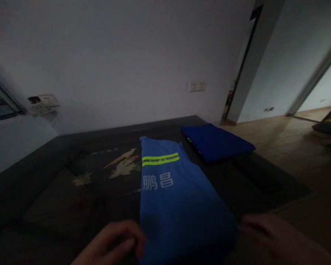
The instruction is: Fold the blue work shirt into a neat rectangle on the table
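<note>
A blue work garment (179,198) lies folded lengthwise on a dark table (113,198). It bears a yellow-green strip and two white characters, and its lower part runs out of view at the bottom. My left hand (113,243) is closed, its curled fingers at the garment's left edge. Over at the right edge, my right hand (267,235) pinches the cloth near a corner; this hand is dim and smeared by motion. A darker blue folded cloth item (219,141) rests flat behind and to the right of the garment.
The tabletop carries a bird-and-leaf decoration (124,163). Behind the table stands a white wall (121,70) with a socket plate (197,86); more sockets (45,104) are at the left. Wooden floor (281,138) extends beyond the table's right edge.
</note>
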